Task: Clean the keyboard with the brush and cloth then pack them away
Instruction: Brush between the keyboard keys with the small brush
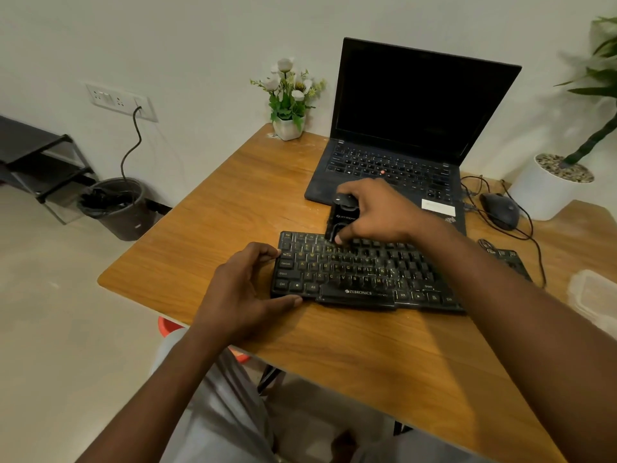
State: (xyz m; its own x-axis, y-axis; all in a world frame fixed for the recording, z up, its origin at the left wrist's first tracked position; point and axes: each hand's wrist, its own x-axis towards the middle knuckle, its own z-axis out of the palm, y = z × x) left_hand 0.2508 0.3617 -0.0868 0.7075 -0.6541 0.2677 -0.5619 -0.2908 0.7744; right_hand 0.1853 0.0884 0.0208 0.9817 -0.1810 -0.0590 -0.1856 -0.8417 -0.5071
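At the far left a dark shelf point(36, 155) stands against the wall, and a cable point(132, 145) hangs from a wall socket point(120, 101) down into a dark bin point(117, 208) on the floor

A wooden table point(233, 202) fills the middle of the view. The left hand point(240, 289) grips the left end of the keyboard point(354, 272), thumb along the near edge and fingers curled at the far left corner. The black keyboard lies flat on the table in front of the person, its keys speckled with dust. Behind it, near the table's back edge, a white pot of flowers point(288, 95) stands upright

The right hand point(377, 212) is closed around a black brush point(344, 215), thumb low on its near side, with the brush's lower end on the top rows of keys towards the left. The bristles cannot be made out

Just behind the keyboard is an open laptop point(417, 105) with a dark screen. To its right lies a black mouse point(499, 208) with its wire looping over the table, then a white plant pot point(541, 192), and a clear plastic box point(597, 295) at the right edge
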